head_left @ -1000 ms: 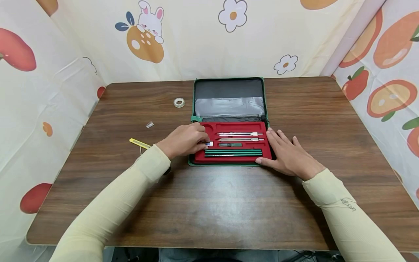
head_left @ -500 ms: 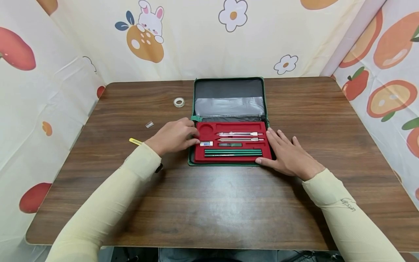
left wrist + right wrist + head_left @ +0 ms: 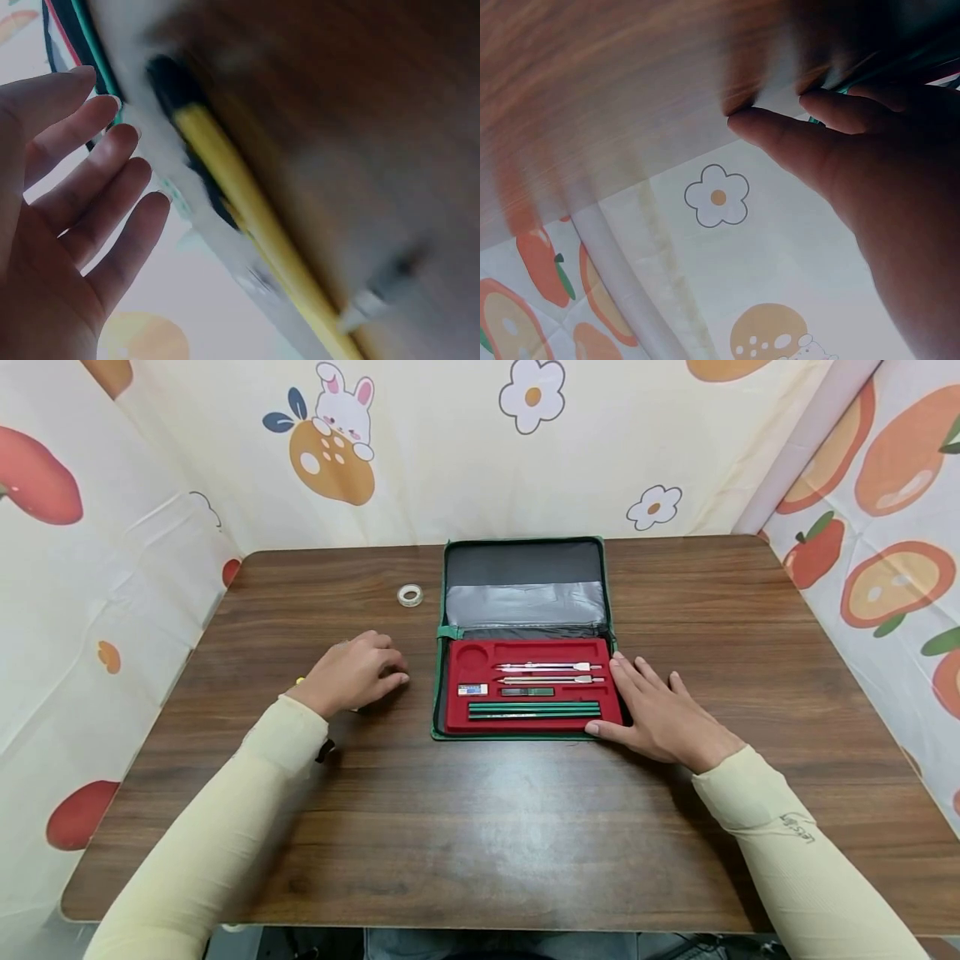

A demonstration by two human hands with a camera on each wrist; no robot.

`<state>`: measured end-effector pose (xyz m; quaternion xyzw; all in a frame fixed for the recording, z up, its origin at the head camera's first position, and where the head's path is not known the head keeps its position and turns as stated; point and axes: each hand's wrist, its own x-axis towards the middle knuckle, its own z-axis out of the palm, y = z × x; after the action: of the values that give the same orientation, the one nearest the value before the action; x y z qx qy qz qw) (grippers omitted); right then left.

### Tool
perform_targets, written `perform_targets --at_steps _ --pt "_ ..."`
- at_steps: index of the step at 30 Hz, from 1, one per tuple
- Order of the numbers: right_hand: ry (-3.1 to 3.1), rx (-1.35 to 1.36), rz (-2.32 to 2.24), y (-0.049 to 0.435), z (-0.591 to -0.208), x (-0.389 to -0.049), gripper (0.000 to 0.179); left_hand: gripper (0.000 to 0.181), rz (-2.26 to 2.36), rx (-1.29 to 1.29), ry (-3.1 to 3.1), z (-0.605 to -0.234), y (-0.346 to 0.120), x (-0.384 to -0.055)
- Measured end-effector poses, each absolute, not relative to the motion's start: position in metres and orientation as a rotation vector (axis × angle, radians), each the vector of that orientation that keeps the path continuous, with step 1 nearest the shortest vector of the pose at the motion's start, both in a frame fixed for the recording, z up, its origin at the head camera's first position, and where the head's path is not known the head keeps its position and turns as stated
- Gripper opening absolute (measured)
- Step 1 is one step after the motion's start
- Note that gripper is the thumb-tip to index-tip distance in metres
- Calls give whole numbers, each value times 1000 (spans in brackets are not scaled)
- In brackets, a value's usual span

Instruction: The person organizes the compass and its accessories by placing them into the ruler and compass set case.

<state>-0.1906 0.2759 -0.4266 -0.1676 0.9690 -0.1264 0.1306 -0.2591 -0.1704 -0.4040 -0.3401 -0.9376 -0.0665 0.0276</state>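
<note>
A wide strip of table [image 3: 480,843] is running btwn its near edge & 1 open green case [image 3: 525,562], lying toward the far edge w/ 1 red tray [image 3: 540,650] inside. L hand [image 3: 348,672] is hanging left, fingers apart; R hand [image 3: 663,718] is resting on its R edge, fingers spread. Green pencils [image 3: 534,704] (no. unclear) are lying nr 2 metal tools [image 3: 551,680]; 1 yellow knife [image 3: 240,195], 1 tape roll [image 3: 409,602] are lying left.

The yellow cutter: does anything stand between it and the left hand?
Nothing visible does. In the left wrist view, a blurred pale item shows beside the yellow cutter, on the side away from the left hand.
</note>
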Motion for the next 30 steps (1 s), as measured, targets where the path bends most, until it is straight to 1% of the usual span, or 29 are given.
perform_targets --at_steps 3,7,13,20,24,30 --pt "2812 -482 -370 276 -426 -191 118 16 -195 -1004 -2884 -406 -183 -261" --pt "2809 -478 -373 276 -426 -191 118 18 -190 -877 -2903 -406 -199 -263" --pt "2813 -483 -365 276 -427 -191 118 26 -221 -694 -2983 -405 -220 -266" --pt "2816 -483 -369 277 -427 -191 117 36 -179 -557 -3044 -404 -235 -271" --pt "2818 -483 -366 278 -428 -191 117 34 -162 -510 -3095 -404 -237 -274" --pt "2827 -487 -368 278 -428 -191 117 26 -154 -499 -3104 -404 -236 -277"
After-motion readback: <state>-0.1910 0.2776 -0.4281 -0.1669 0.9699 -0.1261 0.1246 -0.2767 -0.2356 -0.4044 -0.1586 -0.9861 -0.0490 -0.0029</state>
